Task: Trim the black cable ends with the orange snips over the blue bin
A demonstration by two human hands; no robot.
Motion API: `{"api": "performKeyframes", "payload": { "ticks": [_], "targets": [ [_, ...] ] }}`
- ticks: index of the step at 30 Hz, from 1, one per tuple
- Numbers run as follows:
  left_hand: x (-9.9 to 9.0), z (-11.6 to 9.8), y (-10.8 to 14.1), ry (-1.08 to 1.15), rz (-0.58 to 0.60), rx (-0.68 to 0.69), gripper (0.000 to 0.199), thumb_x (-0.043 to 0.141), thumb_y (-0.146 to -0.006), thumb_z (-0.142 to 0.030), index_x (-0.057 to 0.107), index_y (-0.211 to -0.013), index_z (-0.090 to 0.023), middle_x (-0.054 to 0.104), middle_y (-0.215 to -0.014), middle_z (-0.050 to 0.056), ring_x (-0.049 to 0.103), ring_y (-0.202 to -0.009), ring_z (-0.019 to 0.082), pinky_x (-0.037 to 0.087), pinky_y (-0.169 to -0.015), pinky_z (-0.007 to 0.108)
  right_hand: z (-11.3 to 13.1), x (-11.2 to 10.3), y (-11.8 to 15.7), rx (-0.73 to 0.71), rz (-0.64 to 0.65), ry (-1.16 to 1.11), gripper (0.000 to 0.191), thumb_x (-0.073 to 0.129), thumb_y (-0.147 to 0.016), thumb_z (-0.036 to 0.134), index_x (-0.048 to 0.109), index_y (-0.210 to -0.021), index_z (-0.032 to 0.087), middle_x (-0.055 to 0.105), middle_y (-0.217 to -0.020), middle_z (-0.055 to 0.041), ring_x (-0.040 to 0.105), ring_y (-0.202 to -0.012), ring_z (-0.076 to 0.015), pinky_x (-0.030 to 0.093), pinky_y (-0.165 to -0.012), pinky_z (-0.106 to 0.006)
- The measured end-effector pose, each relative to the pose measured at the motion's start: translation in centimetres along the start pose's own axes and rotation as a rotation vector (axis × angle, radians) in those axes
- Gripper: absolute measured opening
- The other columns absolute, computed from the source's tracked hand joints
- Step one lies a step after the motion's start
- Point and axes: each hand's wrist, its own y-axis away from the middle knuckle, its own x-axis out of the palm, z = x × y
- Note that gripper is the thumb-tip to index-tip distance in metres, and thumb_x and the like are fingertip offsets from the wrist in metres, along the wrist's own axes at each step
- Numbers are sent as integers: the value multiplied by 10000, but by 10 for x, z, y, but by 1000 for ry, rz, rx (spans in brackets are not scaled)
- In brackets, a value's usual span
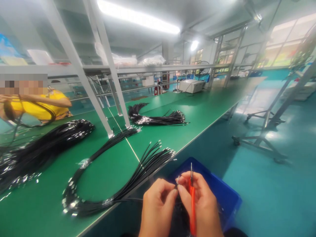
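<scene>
My left hand (159, 202) is closed in a pinch on the end of a thin black cable (176, 186), above the front edge of the bench. The cable's pale tip pokes up between the two hands. Thumb and fingertips of my right hand (206, 200) meet at that same tip. Held upright in the right hand is a red-handled hand tool (193, 205) with a slim metal point; its exact kind is unclear. A curved bundle of black cables (90, 205) lies on the bench to the left, its light-tipped ends fanned toward my hands.
Below my hands sits a blue bin (230, 200). The green bench (103, 174) carries another cable bundle (158, 120) and a large cable pile (54, 138). Grey shelf posts (108, 65) rise from it. A person in yellow (58, 102) handles cable at left. A wheeled metal stand (261, 141) is at right.
</scene>
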Motion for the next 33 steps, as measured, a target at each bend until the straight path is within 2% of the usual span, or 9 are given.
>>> {"api": "performKeyframes", "payload": {
  "ticks": [5,11,16,19,22,24,26,29,33],
  "targets": [
    [3,3,2,-108,-19,59,151,579,-773,-196,660,-646,-198,643,-618,3,601,-557,157,450,-523,213,2,0,0,-105,-21,185,80,591,-751,214,539,-811,228,619,-717,-8,627,-636,-174,525,-599,-262],
    [7,3,6,-149,-31,75,183,556,-800,-213,629,-632,-200,621,-624,-1,591,-559,150,437,-525,210,7,4,2,-196,-104,356,61,558,-761,214,544,-809,250,639,-695,-5,629,-605,-182,507,-576,-261],
    [3,3,4,-61,-40,9,173,560,-797,-248,633,-650,-194,630,-637,4,582,-588,160,433,-550,224,14,6,12,-258,-190,477,67,552,-750,238,565,-805,273,656,-698,-9,615,-605,-197,486,-588,-275],
    [-8,4,-2,70,-7,-64,142,578,-784,-269,656,-700,-185,643,-670,10,587,-650,176,445,-611,245,20,-3,13,-160,-16,346,91,590,-693,236,581,-782,258,647,-684,-5,597,-583,-180,480,-610,-277],
    [-19,6,-8,196,80,-109,136,600,-772,-277,675,-722,-175,643,-701,12,573,-691,177,436,-662,254,27,-18,1,138,366,95,154,640,-615,235,624,-767,218,624,-644,9,571,-573,-149,443,-547,-239],
    [-24,6,-10,253,116,-120,128,616,-761,-274,682,-723,-171,628,-698,4,546,-687,163,418,-661,242,31,-27,-8,307,651,-42,218,640,-613,308,647,-792,182,607,-584,15,452,-449,-93,362,-453,-211],
    [-27,5,-11,295,141,-132,127,628,-757,-279,683,-720,-171,601,-676,-10,510,-662,143,395,-642,224,35,-33,-14,450,829,-91,257,637,-609,337,645,-802,169,618,-578,4,416,-426,-77,319,-435,-200],
    [-29,3,-11,348,171,-158,146,636,-757,-301,675,-704,-171,556,-633,-25,456,-625,124,367,-603,207,45,-35,-13,550,833,-73,280,627,-628,361,644,-819,157,617,-604,-11,440,-457,-89,326,-470,-214],
    [-31,2,-10,407,200,-176,158,649,-746,-303,666,-676,-162,528,-611,-30,426,-609,117,351,-588,204,63,-33,-3,522,741,-14,262,619,-683,371,638,-813,144,558,-613,-7,442,-532,-117,346,-535,-248]
  ]
}}
